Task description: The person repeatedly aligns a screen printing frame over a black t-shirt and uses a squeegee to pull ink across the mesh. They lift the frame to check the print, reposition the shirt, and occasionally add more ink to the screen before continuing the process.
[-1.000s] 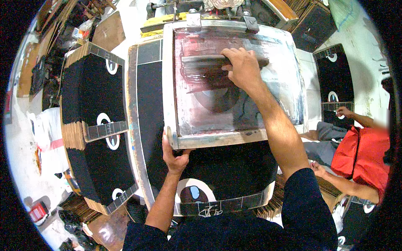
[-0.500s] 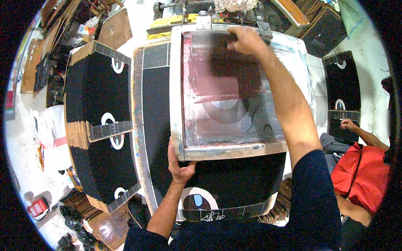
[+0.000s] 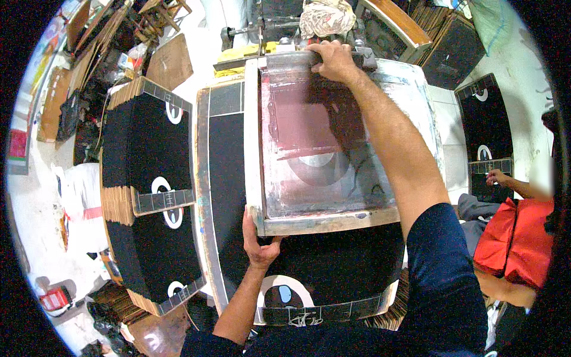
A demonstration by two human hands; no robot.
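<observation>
A wooden-framed printing screen point(image 3: 333, 226) with a reddish, see-through mesh is held over a large black printed board point(image 3: 333, 253). My left hand point(image 3: 260, 250) grips the screen frame's near left corner, its thumb at the underside. At the far end of the screen my right hand point(image 3: 334, 60) is closed over a dark bar that looks like a squeegee; the fingers hide much of it. The arm's shadow falls across the mesh. Below the near edge, the board shows a white ring with a blue spot point(image 3: 285, 294).
Stacked black boards point(image 3: 157, 149) with white rings stand at the left. More black boards point(image 3: 485, 119) lie at the right, beside another person's hand point(image 3: 495, 177) and red clothing point(image 3: 514, 241). A crumpled cloth point(image 3: 327, 19) sits beyond the screen, near a yellow cloth point(image 3: 238, 56).
My view has shifted slightly, so the scene sits lower. My right hand has moved a little toward the screen's far edge. My left hand keeps its hold on the corner.
</observation>
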